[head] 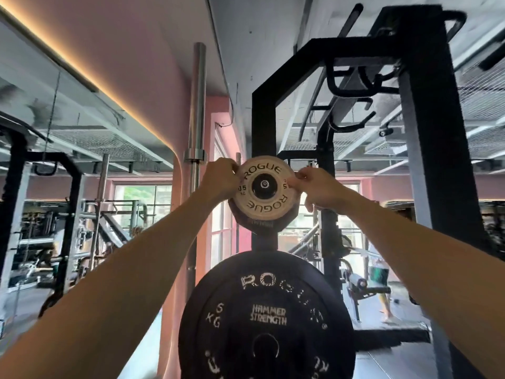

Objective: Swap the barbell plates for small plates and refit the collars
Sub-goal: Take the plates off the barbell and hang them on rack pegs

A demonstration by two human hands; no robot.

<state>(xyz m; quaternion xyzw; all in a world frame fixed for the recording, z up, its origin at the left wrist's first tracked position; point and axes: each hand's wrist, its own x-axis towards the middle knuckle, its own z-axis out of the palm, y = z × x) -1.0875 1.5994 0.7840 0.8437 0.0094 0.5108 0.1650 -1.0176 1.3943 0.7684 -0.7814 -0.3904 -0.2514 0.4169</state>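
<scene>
A small white Rogue plate (pixel 263 203) marked 0.5 kg sits on a storage peg of the black rack upright (pixel 263 116), with the peg's end showing in its centre hole. Behind it on the same peg sit darker small plates (pixel 259 224). My left hand (pixel 220 179) grips the white plate's left rim and my right hand (pixel 318 188) grips its right rim. Both arms reach up and forward. Below hangs a large black 5 kg Rogue plate (pixel 266 310) on a lower peg.
A steel barbell (pixel 197 110) stands upright against the pink wall just left of the rack. A mirror on the left reflects another rack. More rack frames and handles rise on the right, and a person stands on the floor at the far right.
</scene>
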